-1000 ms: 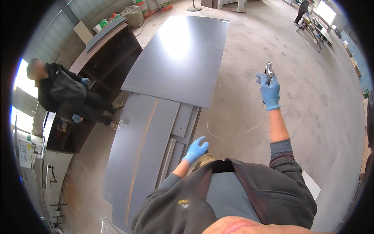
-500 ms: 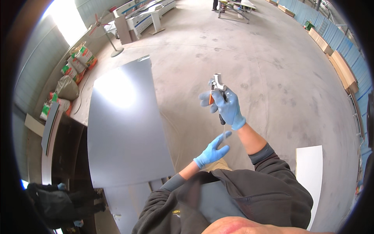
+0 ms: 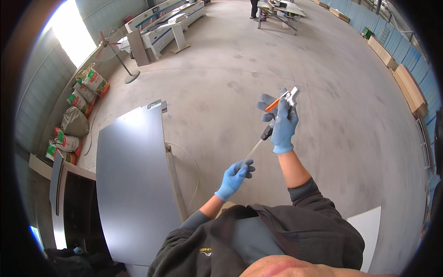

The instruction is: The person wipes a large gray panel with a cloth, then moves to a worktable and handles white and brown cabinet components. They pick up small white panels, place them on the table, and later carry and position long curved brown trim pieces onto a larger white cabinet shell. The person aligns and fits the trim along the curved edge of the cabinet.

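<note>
Evidently the concrete floor [image 3: 221, 115] takes up most of the view, spreading ahead of and to the right of the grey panel [image 3: 134, 184]. That panel is broad and smooth, with a bright sheen toward its far end. Well beyond it stands a long white-and-blue machine [image 3: 170, 28]. Just left of the panel is a dark, open-fronted cabinet [image 3: 80, 203], and well to the panel's right, beside the person's sleeve, is part of a white board [image 3: 369, 226]. A counter [image 3: 286, 8] with things on it stands far beyond the panel and to its right. Beyond the panel on its left are plump sacks [image 3: 75, 121], and a fan with red blades [image 3: 105, 45] stands past its far edge.

Both gloved hands are to the right of the panel. The right hand [image 3: 284, 129] grips a silvery metal tool [image 3: 292, 96], its head pointing up and away, while some fingers stand out loosely on the left. The left hand [image 3: 230, 181], nearer the panel, is curled narrowly about a clear hose [image 3: 251, 152]. The hose runs up to a black fitting [image 3: 266, 133] below the tool. An orange lever [image 3: 273, 105] juts from the tool toward the panel's side.
</note>
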Tool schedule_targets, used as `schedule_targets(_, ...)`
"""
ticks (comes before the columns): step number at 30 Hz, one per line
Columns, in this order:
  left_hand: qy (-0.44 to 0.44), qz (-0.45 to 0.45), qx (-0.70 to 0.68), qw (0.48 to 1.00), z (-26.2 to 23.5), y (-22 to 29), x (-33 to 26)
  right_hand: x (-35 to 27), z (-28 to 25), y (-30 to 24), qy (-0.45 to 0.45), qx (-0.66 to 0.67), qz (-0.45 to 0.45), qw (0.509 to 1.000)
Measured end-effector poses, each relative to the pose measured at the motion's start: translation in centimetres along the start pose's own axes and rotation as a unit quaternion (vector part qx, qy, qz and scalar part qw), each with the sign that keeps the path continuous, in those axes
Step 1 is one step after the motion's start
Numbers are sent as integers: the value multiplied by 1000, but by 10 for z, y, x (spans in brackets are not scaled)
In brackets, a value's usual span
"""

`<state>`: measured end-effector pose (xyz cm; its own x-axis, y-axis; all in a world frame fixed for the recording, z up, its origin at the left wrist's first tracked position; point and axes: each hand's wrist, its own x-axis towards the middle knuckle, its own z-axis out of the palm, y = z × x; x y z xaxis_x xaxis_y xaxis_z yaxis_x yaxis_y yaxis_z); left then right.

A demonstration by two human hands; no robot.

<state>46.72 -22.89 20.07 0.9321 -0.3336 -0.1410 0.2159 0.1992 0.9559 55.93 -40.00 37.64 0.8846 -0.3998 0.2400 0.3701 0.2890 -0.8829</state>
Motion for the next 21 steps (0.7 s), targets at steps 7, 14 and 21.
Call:
schedule_targets(7,-37,-4,27,999,-68,71,159,193,28,125,-60,-26,85,994)
schedule_targets(14,-6,68,35,997,-143,166,341,324,14,262,-84,-135,220,962)
schedule_targets(21,172,117,-120,971,-283,188,476,350,-99,410,-65,-293,449,841)
